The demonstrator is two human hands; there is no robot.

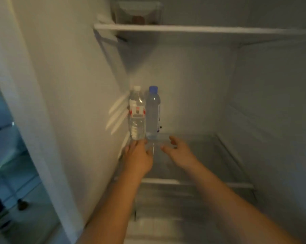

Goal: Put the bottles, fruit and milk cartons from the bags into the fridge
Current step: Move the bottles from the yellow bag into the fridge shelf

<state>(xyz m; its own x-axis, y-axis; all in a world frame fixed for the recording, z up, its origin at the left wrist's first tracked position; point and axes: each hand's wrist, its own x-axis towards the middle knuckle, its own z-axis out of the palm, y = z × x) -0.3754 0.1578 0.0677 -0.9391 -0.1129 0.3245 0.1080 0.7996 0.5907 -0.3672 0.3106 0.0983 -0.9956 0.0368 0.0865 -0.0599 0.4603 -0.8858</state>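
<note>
Your clear glass fridge shelf (201, 152) at mid-frame bears two upright plastic bottles at its back left: a white-capped bottle with red-and-white label (137, 113) touching a blue-capped bottle (153, 111). The white-edged upper shelf (183, 29) at the top holds a blurred clear container (139, 13).

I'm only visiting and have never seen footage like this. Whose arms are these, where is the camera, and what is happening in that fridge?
No machine here: a person wears a camera on the head, so the one picture looks forward and down along their bare arms into an open fridge. On its glass shelf, at the back left, a white-capped bottle and a blue-capped bottle stand upright side by side. The left hand reaches to the white-capped bottle's base; blur hides whether it touches. The right hand is open, holding nothing. A container sits on the upper shelf.
</note>
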